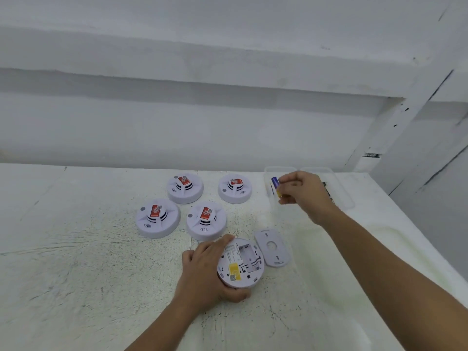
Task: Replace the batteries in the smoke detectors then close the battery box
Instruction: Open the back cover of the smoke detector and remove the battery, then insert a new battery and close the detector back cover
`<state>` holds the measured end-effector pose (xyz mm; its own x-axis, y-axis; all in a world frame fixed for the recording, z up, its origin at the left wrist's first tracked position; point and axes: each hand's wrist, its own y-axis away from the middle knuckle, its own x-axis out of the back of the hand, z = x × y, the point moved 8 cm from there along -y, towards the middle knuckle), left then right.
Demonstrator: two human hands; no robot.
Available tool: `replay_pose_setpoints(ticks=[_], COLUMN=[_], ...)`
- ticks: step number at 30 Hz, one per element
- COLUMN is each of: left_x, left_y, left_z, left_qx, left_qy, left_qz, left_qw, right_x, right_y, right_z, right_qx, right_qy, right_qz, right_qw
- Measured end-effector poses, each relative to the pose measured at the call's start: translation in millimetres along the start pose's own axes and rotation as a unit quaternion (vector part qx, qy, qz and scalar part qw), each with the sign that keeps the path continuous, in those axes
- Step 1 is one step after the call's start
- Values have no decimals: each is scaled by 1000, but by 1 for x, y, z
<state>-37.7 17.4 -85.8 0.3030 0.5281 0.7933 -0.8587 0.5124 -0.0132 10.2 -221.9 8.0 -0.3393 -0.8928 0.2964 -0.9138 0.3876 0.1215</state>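
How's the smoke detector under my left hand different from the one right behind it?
The held detector lies face down, battery bay open; the rear detector sits dome up. The held detector shows a yellow label, the rear detector a red sticker. The left hand grips only the held detector. Both are round, white.

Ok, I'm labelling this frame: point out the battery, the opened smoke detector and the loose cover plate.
battery (275, 183), head view, on its blue end.
opened smoke detector (247, 255), head view, on its battery compartment.
cover plate (274, 255), head view, below its round hole.
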Motion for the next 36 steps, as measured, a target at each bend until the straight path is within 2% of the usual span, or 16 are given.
replay_pose_setpoints(ticks=[5, 11, 14, 22, 26, 33, 36], left_x=[-5, -9, -9, -10, -8, -5, -4], left_y=[-3, -3, -3, -4, -3, -4, -4], left_z=[-6, -14, -14, -14, -11, -10, -8], left_qx=[28, 44, 46, 43, 39, 31, 24], left_qy=[-4, 13, 18, 15, 14, 6, 9], left_qz=[-3, -3, -4, -3, -1, 4, 6], left_qw=[1000, 999, 999, 999, 999, 1000, 1000], right_x=[13, -5, -11, -11, -12, 10, 35], right_y=[-58, -101, -109, -105, -108, -100, -98], right_z=[20, 51, 56, 51, 55, 42, 30], right_qx=[-59, -79, -69, -47, -68, -37, -1], right_qy=[58, 233, 270, 249, 239, 62, 23], right_qz=[69, 48, 51, 72, 31, 50, 62], right_qw=[994, 968, 959, 965, 968, 996, 998])
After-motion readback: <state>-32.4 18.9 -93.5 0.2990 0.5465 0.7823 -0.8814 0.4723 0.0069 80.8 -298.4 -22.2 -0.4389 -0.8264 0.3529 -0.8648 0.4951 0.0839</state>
